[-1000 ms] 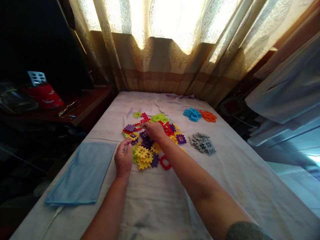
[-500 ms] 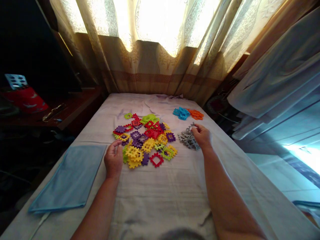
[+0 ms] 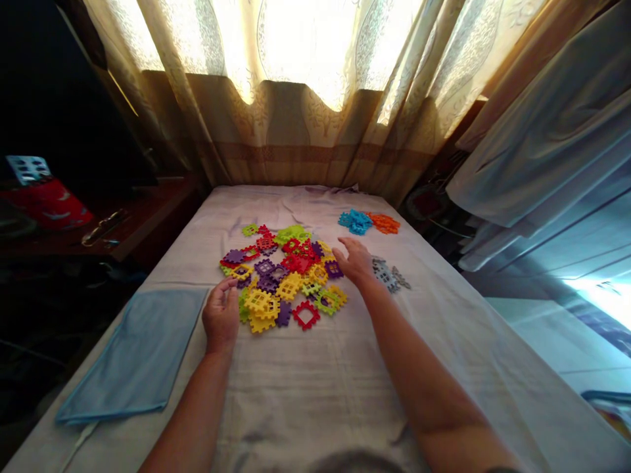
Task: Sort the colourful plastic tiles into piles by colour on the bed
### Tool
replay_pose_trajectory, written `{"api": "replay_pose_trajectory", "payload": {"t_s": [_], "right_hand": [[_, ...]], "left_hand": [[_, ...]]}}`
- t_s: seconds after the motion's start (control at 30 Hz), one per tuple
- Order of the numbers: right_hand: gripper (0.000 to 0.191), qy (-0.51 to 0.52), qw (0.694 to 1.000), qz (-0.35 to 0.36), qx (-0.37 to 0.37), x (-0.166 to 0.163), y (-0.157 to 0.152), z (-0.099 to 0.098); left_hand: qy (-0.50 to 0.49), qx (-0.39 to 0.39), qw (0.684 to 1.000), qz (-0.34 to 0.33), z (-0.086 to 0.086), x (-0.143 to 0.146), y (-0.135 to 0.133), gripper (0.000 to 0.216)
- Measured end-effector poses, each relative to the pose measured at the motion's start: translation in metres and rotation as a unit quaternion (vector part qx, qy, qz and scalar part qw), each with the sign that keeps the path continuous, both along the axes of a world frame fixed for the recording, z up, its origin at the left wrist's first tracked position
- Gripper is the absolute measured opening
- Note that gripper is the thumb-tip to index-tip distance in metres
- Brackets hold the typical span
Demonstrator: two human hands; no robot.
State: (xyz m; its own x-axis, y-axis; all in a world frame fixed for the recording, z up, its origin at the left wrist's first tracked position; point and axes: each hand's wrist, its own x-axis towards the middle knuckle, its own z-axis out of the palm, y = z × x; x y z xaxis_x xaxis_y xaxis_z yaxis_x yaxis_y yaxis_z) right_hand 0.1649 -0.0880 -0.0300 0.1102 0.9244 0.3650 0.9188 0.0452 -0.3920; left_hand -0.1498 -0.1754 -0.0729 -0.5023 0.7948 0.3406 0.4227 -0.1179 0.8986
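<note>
A mixed pile of flat plastic interlocking tiles with toothed edges lies on the sheet, in red tile [image 3: 306, 315], yellow tile [image 3: 288, 286], purple tile [image 3: 265, 267] and green tile [image 3: 292, 234] colours. My left hand [image 3: 220, 318] rests at the pile's left edge, fingers loosely bent and thumb a little apart, holding nothing I can see. Above the right edge of the pile, my right hand [image 3: 355, 261] is open, fingers spread and empty. Grey tiles [image 3: 387, 272] form a group just right of that hand, partly hidden by it.
Blue tiles [image 3: 355, 222] and orange tiles [image 3: 385, 223] lie grouped at the far right. A blue cloth-like pad [image 3: 140, 351] with a white cord is on the left. The curtain [image 3: 290, 131] hangs behind the bed surface. A red container [image 3: 52, 205] stands on the side furniture.
My right hand has let go at the grey group and moved left to the mixed pile. A grey piece now lies at that group's right side. My left hand has barely moved.
</note>
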Motion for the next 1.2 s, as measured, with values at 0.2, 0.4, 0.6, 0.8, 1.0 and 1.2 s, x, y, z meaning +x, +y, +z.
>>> {"api": "replay_pose_trajectory", "payload": {"t_s": [0.2, 0.4, 0.6, 0.8, 1.0, 1.2], "right_hand": [[0.068, -0.011, 0.986, 0.031, -0.163, -0.08, 0.011, 0.002], [0.068, -0.027, 0.974, 0.193, -0.118, -0.144, -0.021, 0.006], [0.045, -0.012, 0.956, 0.287, -0.065, -0.138, 0.008, 0.027], [0.059, -0.043, 0.988, 0.048, -0.144, -0.091, 0.052, 0.017], [0.055, -0.08, 0.965, 0.177, -0.178, -0.135, 0.017, 0.006], [0.044, -0.025, 0.944, 0.285, -0.165, -0.139, 0.018, 0.021]], "left_hand": [[0.086, 0.018, 0.995, -0.045, 0.004, 0.001, -0.002, 0.03], [0.126, 0.033, 0.991, -0.041, 0.001, 0.002, -0.001, 0.032], [0.142, 0.035, 0.989, -0.031, -0.003, 0.002, -0.001, 0.033], [0.152, 0.029, 0.988, -0.027, -0.003, 0.005, -0.002, 0.031], [0.15, 0.033, 0.988, -0.025, -0.004, 0.004, -0.001, 0.032], [0.147, 0.033, 0.988, -0.015, -0.002, 0.005, -0.002, 0.03]]}}
